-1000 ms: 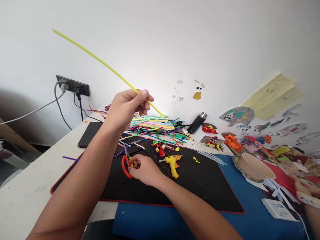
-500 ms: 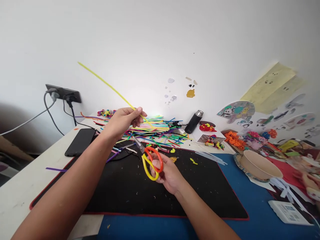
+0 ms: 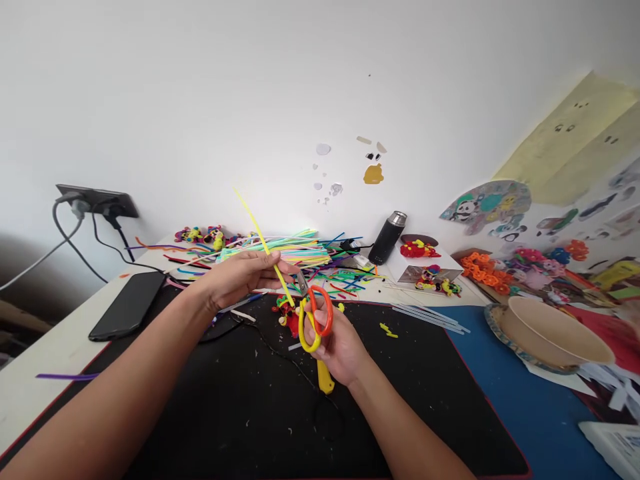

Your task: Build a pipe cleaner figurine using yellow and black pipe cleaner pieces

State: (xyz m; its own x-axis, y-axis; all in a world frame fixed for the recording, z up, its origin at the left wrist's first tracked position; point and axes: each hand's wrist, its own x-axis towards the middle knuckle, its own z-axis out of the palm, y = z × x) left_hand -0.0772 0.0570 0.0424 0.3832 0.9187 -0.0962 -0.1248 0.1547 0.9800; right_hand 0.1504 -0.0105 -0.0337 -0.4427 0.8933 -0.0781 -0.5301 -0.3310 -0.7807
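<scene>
My left hand [image 3: 253,272] pinches a yellow pipe cleaner [image 3: 261,235] between thumb and fingers; its long end slants up to the left and a short end points down to the right. In my right hand [image 3: 340,347] is a pair of scissors [image 3: 316,320] with one orange and one yellow handle loop. The blades point up and left, close beside my left fingertips; whether they touch the pipe cleaner I cannot tell. Below the scissors, a yellow-handled tool [image 3: 325,377] lies on the black mat [image 3: 240,400], and a small red and green figure [image 3: 289,319] sits behind them.
A heap of colourful pipe cleaners [image 3: 300,250] lies along the wall. A black flask [image 3: 387,238] stands behind, a phone [image 3: 127,307] lies at left, and a beige bowl [image 3: 555,333] sits at right. Yellow snippets [image 3: 388,331] and clear sticks [image 3: 430,318] lie on the right.
My left hand has come down, bringing the pipe cleaner beside the scissors, which now point more upright. The view has tilted and shifted, and the yellow-handled tool and small figure now show.
</scene>
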